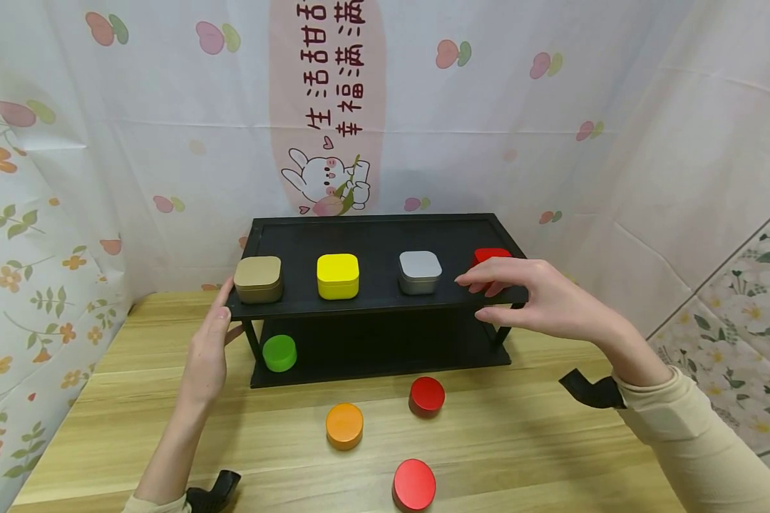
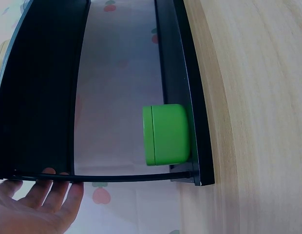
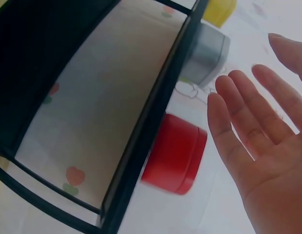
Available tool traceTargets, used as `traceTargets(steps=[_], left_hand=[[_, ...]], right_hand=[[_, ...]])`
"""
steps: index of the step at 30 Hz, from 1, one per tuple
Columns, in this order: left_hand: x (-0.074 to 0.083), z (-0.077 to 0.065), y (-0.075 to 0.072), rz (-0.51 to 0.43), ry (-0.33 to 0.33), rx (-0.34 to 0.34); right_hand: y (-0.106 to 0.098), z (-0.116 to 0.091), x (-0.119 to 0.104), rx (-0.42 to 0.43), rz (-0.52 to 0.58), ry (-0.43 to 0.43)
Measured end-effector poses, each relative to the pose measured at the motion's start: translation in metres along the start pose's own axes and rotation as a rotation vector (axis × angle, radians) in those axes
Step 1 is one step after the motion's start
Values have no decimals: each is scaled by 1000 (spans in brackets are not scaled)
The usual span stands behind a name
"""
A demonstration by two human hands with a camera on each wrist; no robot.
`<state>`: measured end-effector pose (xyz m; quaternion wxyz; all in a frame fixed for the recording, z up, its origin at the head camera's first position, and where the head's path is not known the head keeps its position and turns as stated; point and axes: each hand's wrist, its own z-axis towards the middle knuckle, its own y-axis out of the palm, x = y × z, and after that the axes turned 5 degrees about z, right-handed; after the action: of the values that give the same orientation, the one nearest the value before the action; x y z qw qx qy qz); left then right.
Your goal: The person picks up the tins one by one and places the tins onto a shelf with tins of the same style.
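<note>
A black two-tier shelf (image 1: 372,239) stands on the table. My left hand (image 1: 207,356) grips the left end of its upper tier; in the left wrist view the fingertips reach under the side rail. Along the upper tier sit a gold square tin (image 1: 259,279), a yellow square tin (image 1: 338,276), a grey square tin (image 1: 420,272) and a red square tin (image 3: 173,153). My right hand (image 1: 539,296) hovers in front of the red tin at the right end, partly hiding it in the head view. Its fingers are spread, with nothing in them. The right wrist view shows it apart from the tin.
On the lower tier, at the left, is a green round tin (image 1: 279,353). In front of the shelf, on the wooden table (image 1: 500,442), lie an orange round tin (image 1: 344,426) and two red round tins, one near the shelf (image 1: 426,397). A patterned curtain (image 1: 186,149) hangs behind.
</note>
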<state>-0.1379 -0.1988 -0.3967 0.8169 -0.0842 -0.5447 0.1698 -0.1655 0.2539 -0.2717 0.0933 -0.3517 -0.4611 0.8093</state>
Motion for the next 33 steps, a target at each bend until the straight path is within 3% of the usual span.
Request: traceTargets(steps=[13,33], left_hand=[[-1,0,0,-13,3,-1],[-1,1,-1,9,-9,-16]], right_hand=[[25,-1,4,-62,32,-51],[64,-5,12,-214,93,46]])
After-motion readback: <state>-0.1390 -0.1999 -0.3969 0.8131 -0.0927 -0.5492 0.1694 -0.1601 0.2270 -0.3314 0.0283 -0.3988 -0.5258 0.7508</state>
